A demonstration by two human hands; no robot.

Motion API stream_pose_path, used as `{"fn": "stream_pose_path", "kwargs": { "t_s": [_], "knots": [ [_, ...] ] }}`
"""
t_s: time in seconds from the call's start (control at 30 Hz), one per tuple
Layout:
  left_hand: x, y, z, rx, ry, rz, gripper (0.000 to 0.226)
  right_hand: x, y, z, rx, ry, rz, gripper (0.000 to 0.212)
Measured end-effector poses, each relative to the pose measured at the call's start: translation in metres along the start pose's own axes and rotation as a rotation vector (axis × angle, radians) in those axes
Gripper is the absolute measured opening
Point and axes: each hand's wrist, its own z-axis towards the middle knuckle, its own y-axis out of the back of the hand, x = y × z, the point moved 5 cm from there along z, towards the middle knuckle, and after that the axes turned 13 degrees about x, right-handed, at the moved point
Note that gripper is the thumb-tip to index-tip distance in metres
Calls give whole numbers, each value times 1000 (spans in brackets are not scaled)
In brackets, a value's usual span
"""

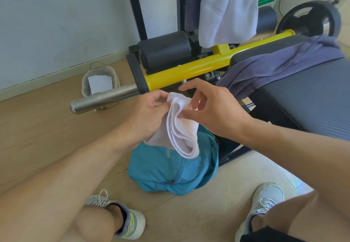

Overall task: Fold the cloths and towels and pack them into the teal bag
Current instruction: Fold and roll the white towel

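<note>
A small white towel, folded into layers, hangs in the air above the teal bag. My left hand grips its top edge from the left. My right hand hovers at the towel's upper right with fingers spread, the thumb near the cloth. The teal bag lies on the floor between my feet, its zip facing me. A purple-grey cloth is draped over the end of the bench. A large white towel hangs from the rack behind, with another purple cloth beside it.
A weight bench with a yellow bar and a steel sleeve stands close ahead. A small lined basket sits by the wall. A weight plate leans at the right. My shoes rest on the wooden floor.
</note>
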Motion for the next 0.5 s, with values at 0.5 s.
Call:
{"fn": "stream_pose_path", "kwargs": {
  "t_s": [0.5],
  "knots": [
    [-4, 6, -1, -72, -63, 50, 14, 7, -1, 1, 52, 150, 20, 26]
  ]
}}
